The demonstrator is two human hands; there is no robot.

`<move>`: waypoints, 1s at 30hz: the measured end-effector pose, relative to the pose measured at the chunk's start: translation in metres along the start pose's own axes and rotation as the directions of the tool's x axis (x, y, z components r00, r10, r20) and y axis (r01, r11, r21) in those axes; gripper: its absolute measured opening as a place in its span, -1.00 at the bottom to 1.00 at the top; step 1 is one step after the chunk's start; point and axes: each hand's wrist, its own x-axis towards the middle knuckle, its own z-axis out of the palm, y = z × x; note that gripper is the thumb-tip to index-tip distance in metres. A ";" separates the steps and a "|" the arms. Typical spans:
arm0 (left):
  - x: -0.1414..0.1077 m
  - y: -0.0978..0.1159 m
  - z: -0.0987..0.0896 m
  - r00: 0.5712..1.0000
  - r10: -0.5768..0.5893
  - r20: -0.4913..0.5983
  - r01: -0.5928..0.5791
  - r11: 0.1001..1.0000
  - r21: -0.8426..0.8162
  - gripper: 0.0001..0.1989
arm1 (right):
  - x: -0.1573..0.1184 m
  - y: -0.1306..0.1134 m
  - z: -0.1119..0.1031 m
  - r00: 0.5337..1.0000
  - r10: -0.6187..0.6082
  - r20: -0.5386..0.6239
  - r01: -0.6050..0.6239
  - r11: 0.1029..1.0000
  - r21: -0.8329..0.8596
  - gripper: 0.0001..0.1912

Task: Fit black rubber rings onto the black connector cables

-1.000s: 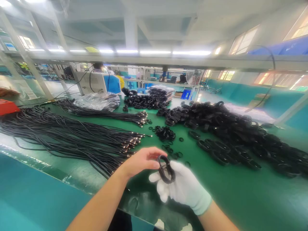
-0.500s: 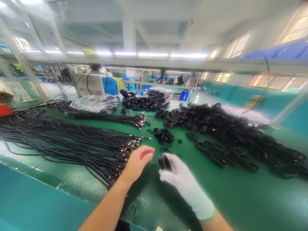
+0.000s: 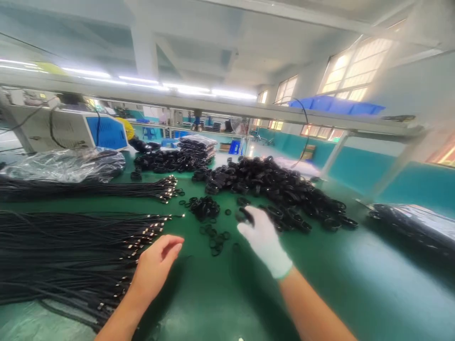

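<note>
- The right hand [image 3: 265,237], in a white glove, is right of the centre; its thumb and fingers are closed around a black coil [image 3: 246,216].
- The left hand [image 3: 154,263], bare, is in the lower left, well apart from the right; its fingers are loosely bent, near the cable ends [image 3: 145,232].
- Between both hands lie small black rings [image 3: 204,207].

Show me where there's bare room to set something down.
Bare green tabletop shows between the bare right forearm and the plastic-wrapped black bundle. Another patch lies between that forearm and the left forearm, nearer than the small black rings. Crowded: the left, under long black cables, and the back, under heaped black coils.
</note>
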 end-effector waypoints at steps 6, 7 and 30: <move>-0.002 -0.002 0.004 0.994 0.063 0.084 -0.069 0.995 0.074 -0.75 | 0.073 0.072 -0.043 0.987 0.056 -0.153 -0.095 0.961 -0.258 -0.45; -0.002 -0.002 0.004 0.992 0.076 0.101 -0.085 0.992 0.095 -0.75 | 0.080 0.079 -0.040 0.987 0.056 -0.151 -0.097 0.955 -0.279 -0.48; -0.050 0.034 -0.021 0.929 0.333 0.164 -0.369 0.878 0.306 -0.88 | -0.019 -0.023 0.064 0.983 -0.159 0.093 0.155 0.987 0.049 -0.39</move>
